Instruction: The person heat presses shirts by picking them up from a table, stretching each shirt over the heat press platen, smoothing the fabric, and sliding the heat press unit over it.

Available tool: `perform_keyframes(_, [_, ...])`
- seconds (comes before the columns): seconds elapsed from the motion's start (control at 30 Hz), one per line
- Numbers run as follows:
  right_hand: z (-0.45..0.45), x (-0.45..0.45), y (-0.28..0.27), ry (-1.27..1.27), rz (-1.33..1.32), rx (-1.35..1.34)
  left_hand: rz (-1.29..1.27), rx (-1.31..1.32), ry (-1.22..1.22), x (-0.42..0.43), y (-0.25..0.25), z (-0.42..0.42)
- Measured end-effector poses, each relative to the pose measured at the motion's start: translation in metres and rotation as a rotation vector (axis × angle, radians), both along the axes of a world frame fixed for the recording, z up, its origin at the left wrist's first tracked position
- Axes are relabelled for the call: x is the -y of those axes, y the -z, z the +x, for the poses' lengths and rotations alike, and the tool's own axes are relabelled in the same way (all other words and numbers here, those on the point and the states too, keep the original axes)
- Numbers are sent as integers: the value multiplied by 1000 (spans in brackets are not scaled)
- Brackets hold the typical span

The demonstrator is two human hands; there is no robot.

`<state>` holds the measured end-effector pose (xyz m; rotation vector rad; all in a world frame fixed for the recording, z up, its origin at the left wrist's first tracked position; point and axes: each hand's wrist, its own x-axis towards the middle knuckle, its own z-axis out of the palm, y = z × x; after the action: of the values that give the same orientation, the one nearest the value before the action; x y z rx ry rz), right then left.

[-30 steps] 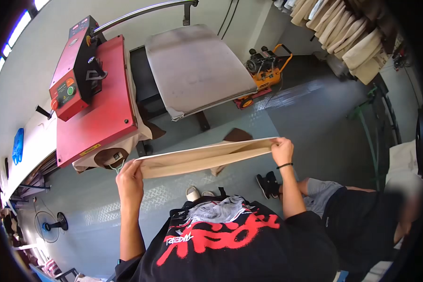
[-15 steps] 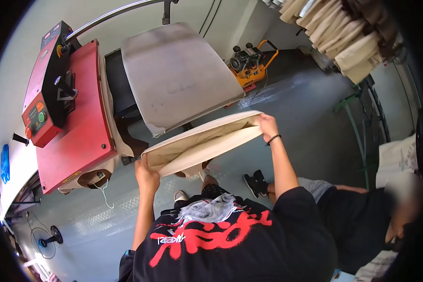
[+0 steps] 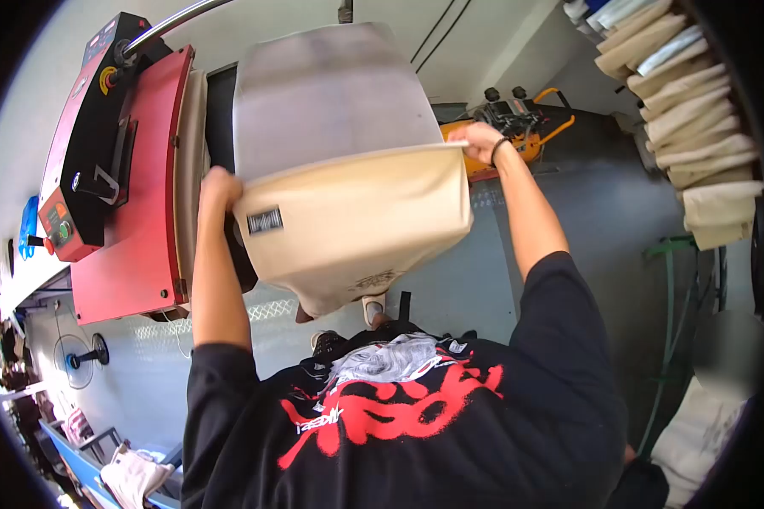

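One beige cloth hides part of the platen, red press alongside.

Cream cloth, dark label — red-and-black press — black shirt, red lettering.

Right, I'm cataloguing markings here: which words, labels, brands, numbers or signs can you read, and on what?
No text reads for certain.
Black shirt: large red lettering, too stylised to read; smaller white lettering, too unclear to quote.
Cream cloth: dark label, too small; dark print, too blurred.
Red press: control panel markings, too small.
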<state>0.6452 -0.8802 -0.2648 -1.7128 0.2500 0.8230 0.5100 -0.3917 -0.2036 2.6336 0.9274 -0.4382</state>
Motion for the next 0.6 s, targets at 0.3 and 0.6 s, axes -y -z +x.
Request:
perform_keyframes(0.3, [-48, -41, 38, 261, -58, 528, -144, 771, -136, 17, 42, -25])
perform_keyframes(0.6, [13, -96, 28, 561, -193, 801, 10, 989, -253, 29, 42, 28])
